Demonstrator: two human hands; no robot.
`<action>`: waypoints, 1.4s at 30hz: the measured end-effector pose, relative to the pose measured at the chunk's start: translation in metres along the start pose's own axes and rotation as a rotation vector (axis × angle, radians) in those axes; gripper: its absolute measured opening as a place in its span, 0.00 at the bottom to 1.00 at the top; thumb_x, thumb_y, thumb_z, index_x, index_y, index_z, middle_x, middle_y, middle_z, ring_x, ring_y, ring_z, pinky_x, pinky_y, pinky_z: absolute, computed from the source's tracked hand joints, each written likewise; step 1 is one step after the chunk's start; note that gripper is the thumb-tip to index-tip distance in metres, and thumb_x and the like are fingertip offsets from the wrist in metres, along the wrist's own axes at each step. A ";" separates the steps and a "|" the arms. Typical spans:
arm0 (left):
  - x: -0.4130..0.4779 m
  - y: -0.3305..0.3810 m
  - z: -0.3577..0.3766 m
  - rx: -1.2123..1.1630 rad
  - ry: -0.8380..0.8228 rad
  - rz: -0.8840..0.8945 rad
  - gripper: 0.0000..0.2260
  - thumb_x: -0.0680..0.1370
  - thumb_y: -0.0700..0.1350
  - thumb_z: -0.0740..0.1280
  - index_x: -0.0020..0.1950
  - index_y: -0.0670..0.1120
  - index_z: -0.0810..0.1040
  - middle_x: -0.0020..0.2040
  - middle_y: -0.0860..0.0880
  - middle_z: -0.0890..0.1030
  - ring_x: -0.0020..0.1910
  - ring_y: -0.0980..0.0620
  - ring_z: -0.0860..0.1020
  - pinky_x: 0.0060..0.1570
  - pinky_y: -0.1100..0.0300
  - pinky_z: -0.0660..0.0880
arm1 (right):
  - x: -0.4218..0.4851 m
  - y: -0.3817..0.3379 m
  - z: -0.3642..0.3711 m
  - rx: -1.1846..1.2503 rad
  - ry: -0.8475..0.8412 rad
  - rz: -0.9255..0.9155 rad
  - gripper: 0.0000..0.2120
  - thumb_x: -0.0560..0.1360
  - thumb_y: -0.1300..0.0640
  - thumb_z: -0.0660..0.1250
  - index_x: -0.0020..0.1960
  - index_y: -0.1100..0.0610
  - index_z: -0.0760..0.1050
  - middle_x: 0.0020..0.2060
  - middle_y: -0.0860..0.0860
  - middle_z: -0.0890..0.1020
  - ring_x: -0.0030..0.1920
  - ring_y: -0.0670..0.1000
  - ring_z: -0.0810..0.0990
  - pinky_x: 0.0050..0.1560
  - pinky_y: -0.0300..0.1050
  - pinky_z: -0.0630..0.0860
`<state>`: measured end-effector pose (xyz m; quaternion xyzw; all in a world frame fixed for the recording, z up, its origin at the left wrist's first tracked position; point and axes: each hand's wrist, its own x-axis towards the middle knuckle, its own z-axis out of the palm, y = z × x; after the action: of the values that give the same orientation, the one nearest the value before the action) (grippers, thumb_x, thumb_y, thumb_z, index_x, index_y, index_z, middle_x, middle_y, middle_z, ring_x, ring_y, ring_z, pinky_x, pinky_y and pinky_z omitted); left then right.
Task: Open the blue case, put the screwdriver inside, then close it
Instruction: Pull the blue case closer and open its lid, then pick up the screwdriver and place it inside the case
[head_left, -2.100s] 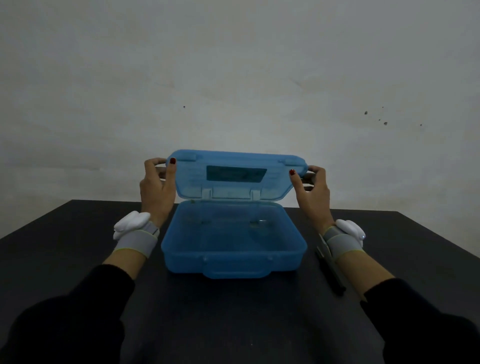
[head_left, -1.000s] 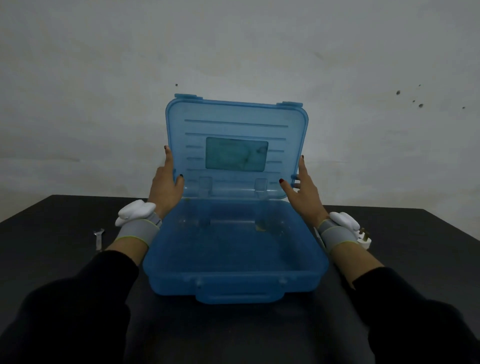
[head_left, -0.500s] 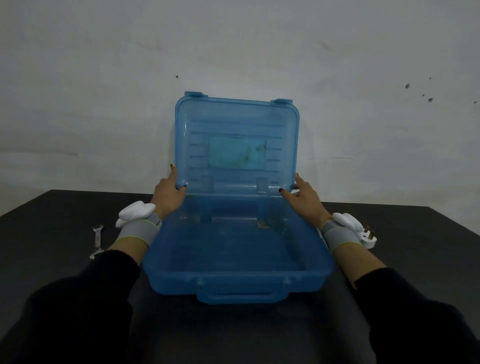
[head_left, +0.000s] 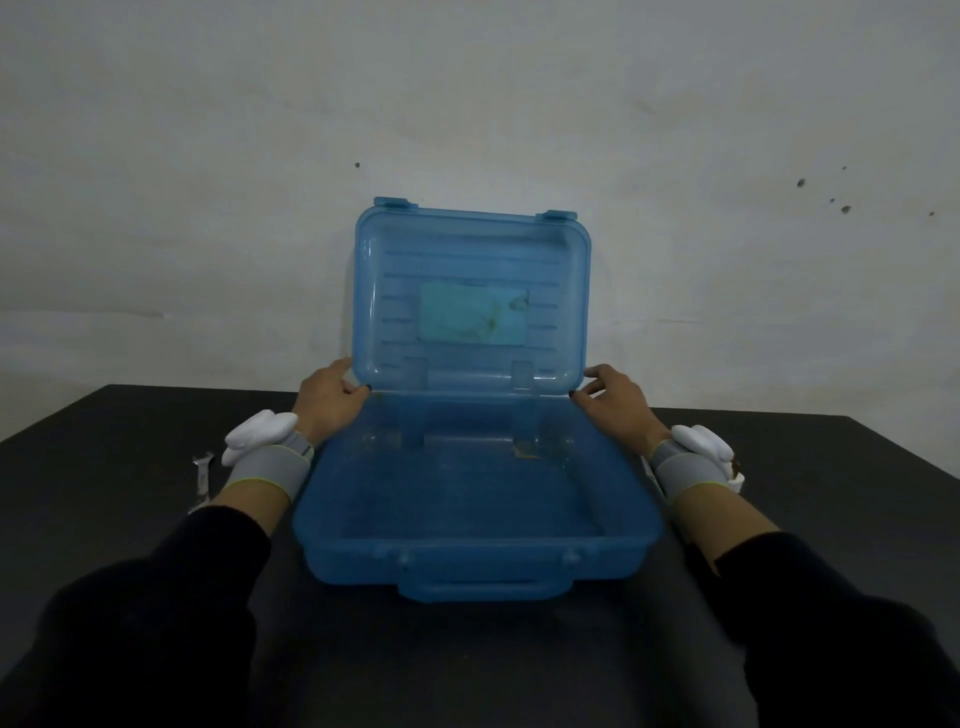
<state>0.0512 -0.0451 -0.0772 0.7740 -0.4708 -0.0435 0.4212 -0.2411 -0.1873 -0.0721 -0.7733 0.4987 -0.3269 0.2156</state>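
blue case (head_left: 475, 499) is opened, lid steadied by loosely curled left hand (head_left: 330, 402) and right hand (head_left: 613, 400); screwdriver must be fetched next.

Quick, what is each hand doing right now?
Left hand: open, fingertips resting at the lower left corner of the blue case's lid, gripping nothing.
Right hand: open, beside the lid's lower right corner, holding nothing.

Blue case (head_left: 470, 499) open on table (head_left: 130, 467), hands flanking lid (head_left: 470, 296).
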 end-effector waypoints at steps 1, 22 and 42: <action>-0.001 -0.001 -0.001 0.009 0.003 -0.011 0.20 0.75 0.42 0.64 0.67 0.39 0.70 0.54 0.36 0.81 0.58 0.39 0.76 0.57 0.56 0.68 | 0.000 0.001 -0.001 -0.002 0.001 0.002 0.19 0.75 0.56 0.66 0.63 0.62 0.71 0.52 0.60 0.82 0.54 0.59 0.78 0.51 0.43 0.70; -0.067 -0.017 -0.025 -0.159 -0.014 -0.093 0.13 0.73 0.42 0.67 0.56 0.39 0.78 0.55 0.40 0.81 0.54 0.44 0.77 0.52 0.58 0.69 | -0.067 0.002 -0.052 -0.158 0.023 -0.017 0.09 0.74 0.62 0.64 0.48 0.68 0.77 0.47 0.63 0.82 0.49 0.61 0.80 0.51 0.50 0.75; -0.148 -0.018 -0.041 -0.454 -0.266 -0.044 0.32 0.71 0.49 0.70 0.72 0.48 0.62 0.60 0.52 0.71 0.50 0.59 0.73 0.44 0.69 0.71 | -0.137 0.021 -0.074 -0.561 -0.222 0.242 0.20 0.74 0.52 0.65 0.59 0.66 0.76 0.61 0.62 0.78 0.64 0.59 0.74 0.66 0.48 0.71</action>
<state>0.0014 0.0969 -0.1122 0.6569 -0.4834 -0.2587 0.5175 -0.3475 -0.0719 -0.0744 -0.7686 0.6310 -0.0625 0.0844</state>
